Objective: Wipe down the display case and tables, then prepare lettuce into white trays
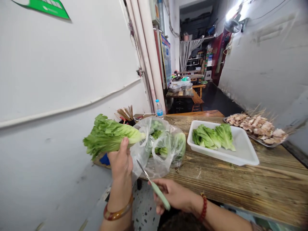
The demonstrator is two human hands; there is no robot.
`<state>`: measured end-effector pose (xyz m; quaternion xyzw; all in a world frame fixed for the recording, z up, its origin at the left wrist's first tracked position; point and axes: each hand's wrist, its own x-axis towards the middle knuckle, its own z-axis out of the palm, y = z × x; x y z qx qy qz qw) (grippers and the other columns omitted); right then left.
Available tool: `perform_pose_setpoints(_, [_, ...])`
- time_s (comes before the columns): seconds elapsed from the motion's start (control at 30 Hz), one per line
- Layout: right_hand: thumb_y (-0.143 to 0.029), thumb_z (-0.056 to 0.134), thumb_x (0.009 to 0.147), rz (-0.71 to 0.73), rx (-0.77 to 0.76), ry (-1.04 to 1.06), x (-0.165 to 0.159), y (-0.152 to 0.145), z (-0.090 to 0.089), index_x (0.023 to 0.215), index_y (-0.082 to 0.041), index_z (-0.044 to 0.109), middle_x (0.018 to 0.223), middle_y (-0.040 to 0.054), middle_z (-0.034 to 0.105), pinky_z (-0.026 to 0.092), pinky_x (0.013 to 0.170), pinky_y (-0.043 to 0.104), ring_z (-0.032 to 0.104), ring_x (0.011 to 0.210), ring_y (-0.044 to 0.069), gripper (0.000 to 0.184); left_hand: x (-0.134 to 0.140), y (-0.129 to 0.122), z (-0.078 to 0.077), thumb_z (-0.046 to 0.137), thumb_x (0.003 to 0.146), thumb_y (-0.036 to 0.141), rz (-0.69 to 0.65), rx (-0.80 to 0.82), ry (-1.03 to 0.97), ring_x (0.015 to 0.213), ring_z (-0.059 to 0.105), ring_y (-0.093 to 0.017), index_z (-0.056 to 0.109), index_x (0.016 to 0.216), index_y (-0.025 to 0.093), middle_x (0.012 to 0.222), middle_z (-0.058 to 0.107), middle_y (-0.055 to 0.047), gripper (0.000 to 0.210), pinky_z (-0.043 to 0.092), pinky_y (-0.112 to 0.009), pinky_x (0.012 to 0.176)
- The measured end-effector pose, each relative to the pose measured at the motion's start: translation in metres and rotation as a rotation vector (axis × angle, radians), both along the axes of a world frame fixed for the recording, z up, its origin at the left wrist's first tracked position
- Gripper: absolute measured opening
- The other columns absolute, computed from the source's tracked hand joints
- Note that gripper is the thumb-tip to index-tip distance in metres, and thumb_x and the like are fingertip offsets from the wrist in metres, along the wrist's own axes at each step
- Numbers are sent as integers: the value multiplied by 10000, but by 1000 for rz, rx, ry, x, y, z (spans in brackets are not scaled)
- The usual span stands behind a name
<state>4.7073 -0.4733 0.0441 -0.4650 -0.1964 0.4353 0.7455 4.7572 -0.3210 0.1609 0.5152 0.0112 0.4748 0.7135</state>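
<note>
My left hand [122, 160] is closed around the pale stem end of a head of leafy lettuce [106, 133], raised in front of the wall with its frilly leaves pointing left. Lower down, my right hand [168, 194] grips a small knife [157, 192] with a light green handle. Its narrow metal blade points up and left, apart from the lettuce. Just beyond both hands, a clear plastic bag [160, 163] with more greens in it sits on the wooden table. Loose lettuce leaves [209, 136] lie in a white plastic tray [247, 155] to the right.
Behind the white tray, a platter of skewered meat [260, 126] stands at the right. A water bottle [159, 109] and a holder of wooden sticks [126, 115] are at the table's back left. A wall [60, 80] borders the left side. Further tables and benches [197, 96] recede behind.
</note>
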Motion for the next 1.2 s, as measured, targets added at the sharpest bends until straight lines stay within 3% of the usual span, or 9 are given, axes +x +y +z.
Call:
perform_pose_setpoints(0.13, [-435, 827, 617, -320, 4, 120, 23, 7, -15, 1007, -168, 605, 628, -63, 565, 440, 416, 183, 524, 440, 62, 523, -2, 0, -14, 852, 610, 290, -23, -39, 22, 1126, 622, -210, 646, 1115, 231, 1192, 688, -50, 549, 432, -397, 1061])
perform_pose_setpoints(0.23, [-530, 796, 662, -551, 125, 259, 33, -19, -38, 1029, -187, 596, 676, -51, 592, 483, 490, 191, 557, 519, 69, 541, 4, -13, -39, 842, 627, 298, -144, -87, 135, 1091, 641, -207, 660, 1092, 225, 1143, 706, -49, 505, 452, -384, 1036])
perform_pose_setpoints(0.3, [-542, 775, 696, -613, 192, 346, 32, -38, -53, 1035, -199, 601, 713, -41, 608, 517, 568, 215, 584, 585, 82, 512, 11, -24, -60, 837, 635, 287, -237, -122, 223, 1065, 653, -205, 663, 1092, 220, 1115, 715, -51, 494, 467, -379, 1018])
perform_pose_setpoints(0.4, [-567, 727, 743, -562, 239, 399, 21, -53, -64, 1059, -213, 599, 754, -31, 620, 534, 655, 269, 609, 645, 106, 491, 23, -34, -90, 836, 635, 268, -334, -143, 319, 1053, 659, -207, 665, 1094, 201, 1088, 725, -64, 495, 469, -376, 1016])
perform_pose_setpoints(0.5, [-615, 648, 792, -445, 253, 330, 9, -54, -58, 1080, -211, 582, 796, -17, 620, 521, 704, 296, 619, 690, 120, 500, 34, -28, -104, 838, 631, 238, -290, -171, 325, 1059, 657, -204, 664, 1092, 198, 1088, 726, -62, 494, 459, -375, 1030])
perform_pose_setpoints(0.63, [-605, 648, 798, -304, 199, 144, 5, -44, -39, 1087, -216, 538, 876, 7, 624, 493, 706, 295, 632, 740, 136, 497, 36, -3, -104, 804, 681, 220, -241, -229, 254, 1077, 649, -190, 647, 1122, 240, 1150, 708, -35, 469, 492, -365, 989])
perform_pose_setpoints(0.77, [-656, 669, 741, -206, 148, 119, 12, -26, -27, 1087, -223, 506, 841, -9, 592, 469, 695, 293, 612, 710, 130, 577, 31, 12, -102, 751, 743, 214, -247, -299, 232, 1115, 632, -190, 621, 1170, 281, 1198, 688, -14, 452, 517, -374, 962])
perform_pose_setpoints(0.9, [-711, 680, 678, -200, 109, 124, 18, -5, -23, 1075, -228, 503, 847, -14, 576, 449, 668, 283, 589, 697, 122, 649, 26, 12, -103, 725, 765, 206, -246, -343, 229, 1157, 610, -206, 613, 1188, 280, 1246, 667, -22, 444, 502, -406, 995])
perform_pose_setpoints(1.2, [-713, 710, 638, -239, 108, 149, 35, 23, -21, 1065, -232, 529, 882, -7, 606, 453, 699, 292, 624, 742, 138, 668, 15, 10, -107, 709, 772, 200, -208, -348, 262, 1099, 648, -199, 620, 1183, 242, 1214, 689, -53, 423, 530, -344, 952])
